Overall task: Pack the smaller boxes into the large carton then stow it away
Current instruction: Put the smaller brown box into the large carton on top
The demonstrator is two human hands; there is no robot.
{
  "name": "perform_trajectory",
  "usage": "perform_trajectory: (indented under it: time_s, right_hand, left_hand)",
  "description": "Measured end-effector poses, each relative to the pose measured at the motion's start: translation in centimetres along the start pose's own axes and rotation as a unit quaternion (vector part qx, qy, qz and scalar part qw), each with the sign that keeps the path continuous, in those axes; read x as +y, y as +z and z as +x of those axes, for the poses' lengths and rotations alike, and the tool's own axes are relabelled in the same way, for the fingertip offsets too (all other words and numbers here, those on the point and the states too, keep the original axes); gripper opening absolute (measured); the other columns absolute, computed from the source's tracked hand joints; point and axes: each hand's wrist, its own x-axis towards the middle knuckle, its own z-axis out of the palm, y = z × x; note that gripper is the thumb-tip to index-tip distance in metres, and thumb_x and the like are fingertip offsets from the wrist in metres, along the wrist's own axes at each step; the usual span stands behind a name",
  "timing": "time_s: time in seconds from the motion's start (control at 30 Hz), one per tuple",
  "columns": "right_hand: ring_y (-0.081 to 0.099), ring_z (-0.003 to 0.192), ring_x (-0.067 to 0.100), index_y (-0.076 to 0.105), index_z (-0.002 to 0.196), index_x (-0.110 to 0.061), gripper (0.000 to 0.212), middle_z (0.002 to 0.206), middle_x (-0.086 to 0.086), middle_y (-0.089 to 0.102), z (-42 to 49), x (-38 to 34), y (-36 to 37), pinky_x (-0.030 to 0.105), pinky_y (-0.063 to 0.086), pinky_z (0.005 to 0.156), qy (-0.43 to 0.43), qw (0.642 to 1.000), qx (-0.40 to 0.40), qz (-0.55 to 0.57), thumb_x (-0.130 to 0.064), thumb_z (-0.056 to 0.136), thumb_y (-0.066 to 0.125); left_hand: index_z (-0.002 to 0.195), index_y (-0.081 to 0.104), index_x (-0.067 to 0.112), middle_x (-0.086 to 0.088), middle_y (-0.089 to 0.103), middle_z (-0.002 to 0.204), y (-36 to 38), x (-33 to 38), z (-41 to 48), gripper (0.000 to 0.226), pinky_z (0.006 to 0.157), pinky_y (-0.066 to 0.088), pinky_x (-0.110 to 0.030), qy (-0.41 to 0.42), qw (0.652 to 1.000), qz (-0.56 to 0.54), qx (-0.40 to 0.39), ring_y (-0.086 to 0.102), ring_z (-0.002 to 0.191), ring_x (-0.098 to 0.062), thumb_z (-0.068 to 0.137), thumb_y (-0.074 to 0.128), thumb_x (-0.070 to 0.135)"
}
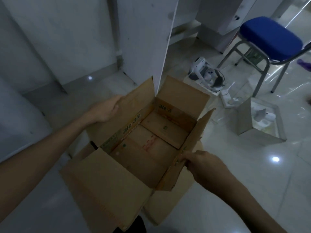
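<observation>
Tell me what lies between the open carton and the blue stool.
In the head view, between the carton and the blue stool, white devices with cables sit on the floor.

Dim throughout, with a cold blue-grey cast. Lit from overhead, as shown by two small bright glare spots on the glossy floor [252,165], one far left and one near right, plus streaky reflections at far right. Soft, faint shadows only. Deepest gloom inside the carton [146,145]. Slightly soft and smeared overall, print barely readable. Straight lines bowed toward the edges, wide-angle style; corners darker.
</observation>
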Motion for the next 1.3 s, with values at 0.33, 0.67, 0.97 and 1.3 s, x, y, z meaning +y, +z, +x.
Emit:
perform_trajectory:
  time_s: [0.33, 0.67, 0.97, 1.3]
  right_hand:
    - [0.041, 0.083, 0.021, 0.067, 0.066, -0.023, 0.005, 0.098, 0.004, 0.049, 2.4, -3.6, 4.5, 0.034, 0.047, 0.070, -0.112, 0.988, 0.031, -0.103, -0.023, 0.065, 0.073]
    - [0.056, 0.084, 0.020, 0.062, 0.096, -0.018, 0.031, 0.092, 0.001, 0.063, 5.8, -3.8, 8.1, 0.034, 0.044, 0.089, -0.260, 0.963, -0.065, -0.035, -0.008, 0.086, 0.035]
    - [0.053, 0.067, 0.008, 0.063, 0.077, -0.031, 0.014, 0.076, -0.012, 0.060, 4.6, -1.4, 8.8, 0.021, 0.044, 0.072, -0.315, 0.947, -0.053, -0.032, -0.019, 0.082, 0.058]
    - [0.049, 0.110, 0.030, 0.058, 0.117, -0.009, 0.034, 0.117, 0.013, 0.057, 6.4, 0.3, 13.4, 0.044, 0.035, 0.100, -0.215, 0.945, -0.243, -0.037, -0.002, 0.094, 0.034]
  left_hand:
    - [0.138, 0.038, 0.022, -0.015, 0.063, 0.116, 3.9, 0.1, 0.1, 0.042, 0.079, 0.051, -0.040, -0.004, 0.997, 0.030, 0.064, 0.059, 0.097, -0.027, 0.098, 0.034, 0.009]
    - [0.139, 0.039, 0.009, -0.027, 0.061, 0.113, 8.8, -0.9, -0.2, 0.056, 0.090, 0.040, -0.045, -0.080, 0.993, 0.012, 0.081, 0.051, 0.108, -0.037, 0.089, 0.031, -0.015]
    - [0.132, 0.040, 0.017, -0.019, 0.061, 0.083, 8.5, -3.5, -1.8, 0.056, 0.061, 0.045, -0.041, -0.062, 0.988, 0.033, 0.140, 0.050, 0.076, -0.031, 0.084, 0.039, -0.012]
    - [0.136, 0.041, 0.019, -0.010, 0.061, 0.118, 12.1, -1.0, -0.4, 0.049, 0.080, 0.046, -0.039, -0.083, 0.993, 0.016, 0.077, 0.055, 0.106, -0.029, 0.091, 0.040, -0.003]
